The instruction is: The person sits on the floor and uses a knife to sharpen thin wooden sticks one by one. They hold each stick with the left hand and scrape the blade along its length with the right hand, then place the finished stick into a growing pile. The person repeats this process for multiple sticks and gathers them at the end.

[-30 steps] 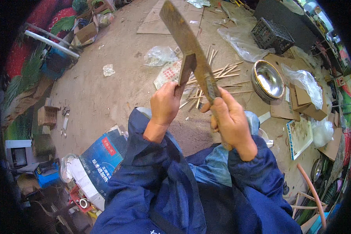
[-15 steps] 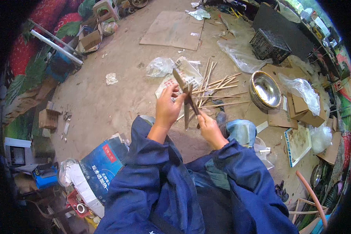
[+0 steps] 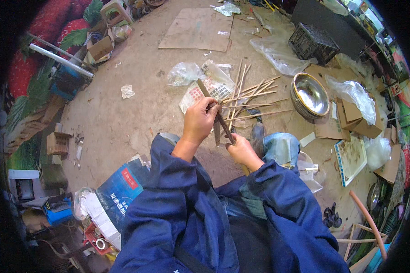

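Observation:
In front of my knees, my left hand [image 3: 199,119] is closed, thumb and fingers pinching a flat, dark, blade-like strip [image 3: 202,88]. Its upper end sticks out beyond my fingers, and a similar flat piece hangs below them. My right hand [image 3: 242,151] is wrapped round a long, narrow dark tool [image 3: 224,122] that slants up to my left fingertips. A pale wooden end shows under that hand. Where the pieces cross, my fingers hide whether they are joined. Several thin wooden sticks [image 3: 255,98] lie loosely on the ground just beyond, partly over a printed white sack [image 3: 216,82].
Stacked metal basins [image 3: 296,102] stand right of the sticks, near an opened cardboard box [image 3: 351,120] and a black crate [image 3: 312,44]. A flat cardboard sheet [image 3: 196,29] lies ahead. At my left are a blue printed box [image 3: 118,184] and a white pole [image 3: 61,60].
My left hand has come slightly nearer and turned, covering more of the flat strip. My right hand has dropped a little, still gripping the dark tool. The view has shifted slightly.

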Motion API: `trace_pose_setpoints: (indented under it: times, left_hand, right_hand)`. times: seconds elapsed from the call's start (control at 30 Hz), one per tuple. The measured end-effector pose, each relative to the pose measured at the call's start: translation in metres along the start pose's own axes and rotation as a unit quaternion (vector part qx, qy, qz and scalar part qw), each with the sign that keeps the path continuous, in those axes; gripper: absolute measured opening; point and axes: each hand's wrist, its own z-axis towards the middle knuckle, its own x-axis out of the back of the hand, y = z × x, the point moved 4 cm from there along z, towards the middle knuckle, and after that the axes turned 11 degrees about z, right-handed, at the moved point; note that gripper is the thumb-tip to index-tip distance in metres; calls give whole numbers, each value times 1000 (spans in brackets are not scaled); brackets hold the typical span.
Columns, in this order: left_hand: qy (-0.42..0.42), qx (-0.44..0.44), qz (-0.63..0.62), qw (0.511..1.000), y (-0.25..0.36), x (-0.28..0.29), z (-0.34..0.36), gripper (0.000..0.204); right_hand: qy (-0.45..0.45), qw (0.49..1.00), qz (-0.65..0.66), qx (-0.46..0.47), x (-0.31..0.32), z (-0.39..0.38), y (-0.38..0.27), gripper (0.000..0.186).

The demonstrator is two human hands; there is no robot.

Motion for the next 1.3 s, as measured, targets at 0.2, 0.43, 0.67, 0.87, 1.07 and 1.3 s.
trace_pose_setpoints:
  times: [0.2, 0.43, 0.67, 0.87, 1.07, 1.3]
  left_hand:
    - [-16, -15, 45, 999, 0, 1, 14, 16]
    - [20, -44, 80, 996, 19, 29, 14, 16]
    - [-33, 25, 68, 997, 11, 16, 5, 15]
    - [-9, 3, -10, 1000, -5, 23, 8, 10]
    - [-89, -10, -19, 996, -7, -1, -2, 14]
    - [-74, -9, -47, 996, -9, -1, 7, 16]
  right_hand:
    - [-2, 999, -35, -30, 8, 18, 5, 25]
    - [-1, 998, -63, 28, 6, 4, -26, 27]
    - [-9, 995, -96, -5, -5, 16, 9, 20]
    - [-25, 998, -60, 5, -8, 24, 13, 26]
    - [-77, 994, -35, -72, -23, 23, 35, 26]
    - [-68, 991, -48, -105, -23, 40, 39, 28]
